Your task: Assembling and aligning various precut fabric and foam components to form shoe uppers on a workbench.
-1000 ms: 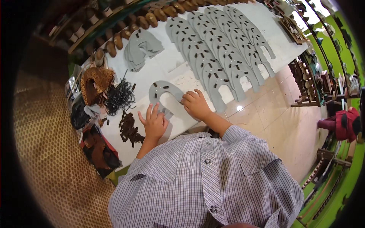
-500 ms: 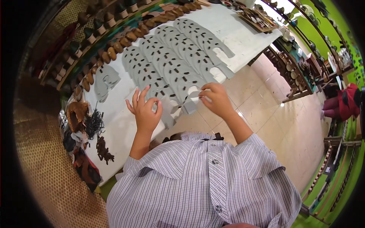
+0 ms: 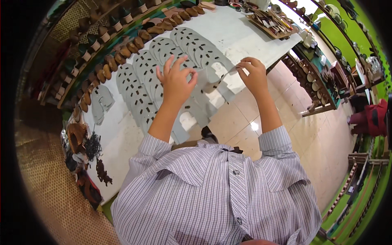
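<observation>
Over the rows of parts, both hands are raised and hold a grey curved shoe piece (image 3: 230,72) between them. My left hand (image 3: 176,81) pinches its left end with thumb and index finger, the other fingers spread. My right hand (image 3: 254,76) pinches the right end with thumb and fingertips. The piece looks bent, with dark tabs along it; its outline is partly lost against the parts below. Beneath lie overlapping rows of similar grey U-shaped pieces (image 3: 141,92) with small dark tabs, on a white table (image 3: 122,136).
Brown shoe lasts (image 3: 124,52) line the table's far left edge. A separate stack of grey pieces (image 3: 101,102) lies left, near black cords (image 3: 93,147). A tray of scraps (image 3: 271,23) sits at the far right corner. Shelves of shoes (image 3: 304,79) and a person in red (image 3: 369,118) are right.
Both hands have moved farther away and to the right over the table, still pinching the grey shoe piece. My view has shifted a little, and the rows sit farther left.
</observation>
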Demonstrator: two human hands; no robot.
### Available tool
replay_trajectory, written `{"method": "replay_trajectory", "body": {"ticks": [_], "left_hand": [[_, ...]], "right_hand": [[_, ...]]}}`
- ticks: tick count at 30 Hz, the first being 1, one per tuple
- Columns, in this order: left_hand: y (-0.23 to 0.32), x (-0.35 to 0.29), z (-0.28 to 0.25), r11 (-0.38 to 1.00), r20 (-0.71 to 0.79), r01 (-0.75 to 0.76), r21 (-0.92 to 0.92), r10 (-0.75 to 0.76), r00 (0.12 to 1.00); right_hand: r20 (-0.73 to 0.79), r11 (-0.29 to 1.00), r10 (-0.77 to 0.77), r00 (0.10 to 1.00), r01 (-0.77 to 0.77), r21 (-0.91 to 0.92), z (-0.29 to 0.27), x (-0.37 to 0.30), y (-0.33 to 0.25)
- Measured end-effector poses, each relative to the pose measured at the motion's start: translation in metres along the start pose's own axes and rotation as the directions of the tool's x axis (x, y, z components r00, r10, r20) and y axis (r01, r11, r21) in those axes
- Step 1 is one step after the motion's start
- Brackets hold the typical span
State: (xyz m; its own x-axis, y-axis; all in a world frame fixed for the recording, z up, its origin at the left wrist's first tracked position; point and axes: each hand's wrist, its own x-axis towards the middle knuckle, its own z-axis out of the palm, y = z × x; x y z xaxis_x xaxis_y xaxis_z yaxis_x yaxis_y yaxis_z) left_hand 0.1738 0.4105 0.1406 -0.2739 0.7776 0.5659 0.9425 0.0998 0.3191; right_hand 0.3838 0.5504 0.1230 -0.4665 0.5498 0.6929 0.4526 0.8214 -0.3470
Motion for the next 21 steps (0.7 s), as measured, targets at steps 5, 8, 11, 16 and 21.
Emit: {"method": "replay_trajectory", "body": {"ticks": [5,8,11,16,21], "left_hand": [[0.006,0.043,0.042,0.996,-0.105,-0.091,-0.002,0.09,0.99],[0.005,0.028,0.084,0.996,0.027,-0.081,-0.046,0.083,0.996],[0.006,-0.005,0.125,0.99,0.194,-0.125,-0.069,0.136,0.972],[0.016,-0.043,0.155,0.989,0.248,-0.139,-0.057,0.149,0.957],[0.031,-0.05,0.16,0.996,0.275,0.036,-0.086,-0.011,0.962]], "right_hand": [[-0.01,0.999,-0.025,1.0,0.024,-0.044,0.022,0.041,0.039],[0.135,0.999,-0.027,0.99,0.032,-0.035,0.041,0.029,0.07],[0.309,0.999,0.02,0.951,-0.007,-0.044,0.055,-0.006,0.102],[0.494,0.998,0.065,0.867,-0.061,-0.025,0.057,-0.041,0.125],[0.568,0.994,0.008,0.823,-0.07,0.087,0.058,-0.04,0.137]]}}
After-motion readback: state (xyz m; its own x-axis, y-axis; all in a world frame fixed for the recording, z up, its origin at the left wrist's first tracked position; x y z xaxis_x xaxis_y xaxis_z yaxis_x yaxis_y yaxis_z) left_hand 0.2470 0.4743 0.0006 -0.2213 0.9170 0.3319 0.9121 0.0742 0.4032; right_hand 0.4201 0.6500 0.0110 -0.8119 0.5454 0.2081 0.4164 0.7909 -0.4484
